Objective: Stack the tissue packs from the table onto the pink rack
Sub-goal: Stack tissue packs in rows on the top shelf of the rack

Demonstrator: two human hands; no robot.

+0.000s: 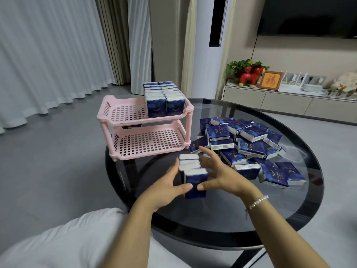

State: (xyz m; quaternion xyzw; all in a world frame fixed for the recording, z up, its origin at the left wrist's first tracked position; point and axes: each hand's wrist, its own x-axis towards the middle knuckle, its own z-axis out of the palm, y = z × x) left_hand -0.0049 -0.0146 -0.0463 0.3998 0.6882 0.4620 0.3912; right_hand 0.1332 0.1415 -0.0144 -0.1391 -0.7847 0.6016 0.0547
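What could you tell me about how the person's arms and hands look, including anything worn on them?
Both forearms are bare, with no sleeves reaching the wrists and no gloves. The right wrist carries a beaded bracelet of small pale, pearl-like beads. The left hand and right hand show no rings that I can make out. White fabric shows at the lower left.

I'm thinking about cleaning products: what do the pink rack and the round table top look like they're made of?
The pink rack looks like moulded plastic with a matte finish: uniform colour, perforated grid shelves, rounded moulded posts. The table top appears to be dark tinted glass, glossy: the floor and the table's legs show through it, and it carries reflections. Its black rim's material is unclear.
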